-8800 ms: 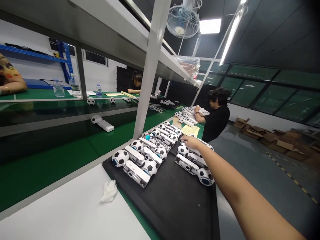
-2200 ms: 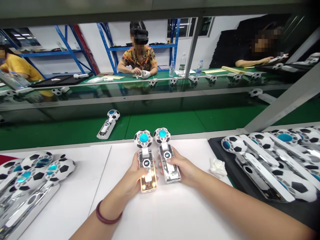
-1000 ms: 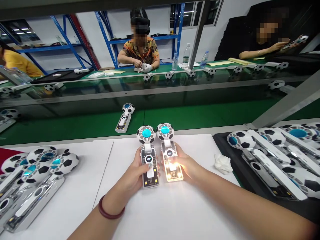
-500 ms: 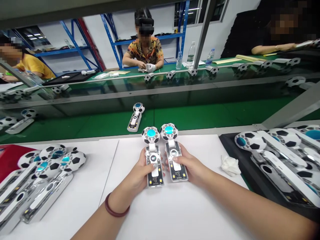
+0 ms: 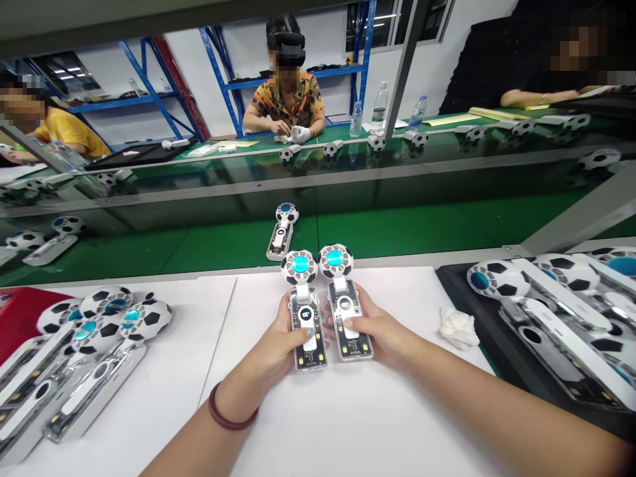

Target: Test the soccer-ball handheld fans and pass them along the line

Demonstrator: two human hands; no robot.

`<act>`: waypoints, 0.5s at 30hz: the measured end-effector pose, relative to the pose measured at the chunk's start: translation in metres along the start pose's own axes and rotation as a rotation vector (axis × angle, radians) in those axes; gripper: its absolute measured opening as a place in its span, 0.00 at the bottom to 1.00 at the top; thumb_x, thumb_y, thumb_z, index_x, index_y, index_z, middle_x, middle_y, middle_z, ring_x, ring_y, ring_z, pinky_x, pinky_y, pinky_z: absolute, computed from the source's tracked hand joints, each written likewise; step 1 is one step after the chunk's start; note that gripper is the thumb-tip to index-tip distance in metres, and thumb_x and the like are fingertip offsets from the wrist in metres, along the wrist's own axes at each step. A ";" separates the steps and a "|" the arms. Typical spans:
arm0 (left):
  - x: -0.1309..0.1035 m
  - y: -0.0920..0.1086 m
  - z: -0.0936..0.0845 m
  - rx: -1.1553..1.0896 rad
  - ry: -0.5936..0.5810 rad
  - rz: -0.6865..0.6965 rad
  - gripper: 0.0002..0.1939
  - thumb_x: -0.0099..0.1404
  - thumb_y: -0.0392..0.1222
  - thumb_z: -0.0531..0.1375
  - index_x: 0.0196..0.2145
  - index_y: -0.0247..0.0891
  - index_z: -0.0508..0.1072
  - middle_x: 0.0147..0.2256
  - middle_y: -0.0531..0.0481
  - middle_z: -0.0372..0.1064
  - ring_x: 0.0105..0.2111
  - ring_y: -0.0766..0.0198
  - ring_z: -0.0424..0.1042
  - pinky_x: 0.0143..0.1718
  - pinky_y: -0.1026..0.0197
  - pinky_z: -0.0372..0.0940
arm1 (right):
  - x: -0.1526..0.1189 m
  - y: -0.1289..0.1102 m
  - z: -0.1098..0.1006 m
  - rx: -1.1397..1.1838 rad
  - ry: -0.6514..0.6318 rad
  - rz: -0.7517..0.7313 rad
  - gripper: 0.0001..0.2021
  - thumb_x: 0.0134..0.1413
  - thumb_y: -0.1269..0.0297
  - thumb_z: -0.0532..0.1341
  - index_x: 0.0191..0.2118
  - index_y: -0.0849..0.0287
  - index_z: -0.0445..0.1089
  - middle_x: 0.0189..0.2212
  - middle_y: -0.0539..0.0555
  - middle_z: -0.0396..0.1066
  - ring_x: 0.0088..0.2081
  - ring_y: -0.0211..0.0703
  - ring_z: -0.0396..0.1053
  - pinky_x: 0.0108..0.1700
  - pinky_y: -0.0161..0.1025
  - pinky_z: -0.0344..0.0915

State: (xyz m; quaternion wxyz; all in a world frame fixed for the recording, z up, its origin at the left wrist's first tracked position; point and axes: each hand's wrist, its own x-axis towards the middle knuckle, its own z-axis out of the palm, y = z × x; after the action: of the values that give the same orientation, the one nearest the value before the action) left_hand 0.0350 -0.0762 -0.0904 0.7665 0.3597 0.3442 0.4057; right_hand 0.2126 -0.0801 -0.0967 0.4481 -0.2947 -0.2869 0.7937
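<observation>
The left hand (image 5: 278, 344) grips one clear-bodied, football-headed handheld fan (image 5: 304, 306); the right hand (image 5: 380, 331) grips its twin fan (image 5: 342, 301), side by side, touching, over the near white worktop (image 5: 348, 424).

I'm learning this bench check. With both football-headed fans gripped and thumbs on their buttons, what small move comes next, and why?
Probably lift the thumbs and put the fans aside. The left hand grips the left fan, the right hand the right fan; both handles' lamps are dark, and a pile of fans lies left.
</observation>
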 end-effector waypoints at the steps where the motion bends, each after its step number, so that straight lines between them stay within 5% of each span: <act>1: 0.000 0.000 0.000 -0.001 0.004 0.001 0.31 0.50 0.35 0.65 0.47 0.45 0.53 0.39 0.49 0.64 0.34 0.59 0.68 0.34 0.54 0.66 | 0.000 0.000 0.000 0.001 0.006 0.003 0.32 0.39 0.73 0.64 0.51 0.50 0.50 0.36 0.49 0.67 0.35 0.43 0.70 0.36 0.43 0.67; 15: 0.003 -0.001 -0.005 0.010 0.062 0.039 0.30 0.49 0.35 0.66 0.46 0.45 0.56 0.40 0.48 0.64 0.34 0.57 0.69 0.35 0.51 0.67 | 0.001 -0.001 0.000 0.000 0.023 0.008 0.30 0.39 0.73 0.63 0.49 0.51 0.53 0.38 0.50 0.68 0.36 0.45 0.70 0.40 0.45 0.67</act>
State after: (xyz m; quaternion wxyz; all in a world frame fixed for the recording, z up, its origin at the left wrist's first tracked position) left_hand 0.0326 -0.0727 -0.0949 0.7455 0.3575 0.3628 0.4299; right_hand 0.2128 -0.0787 -0.0957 0.4480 -0.3051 -0.2806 0.7921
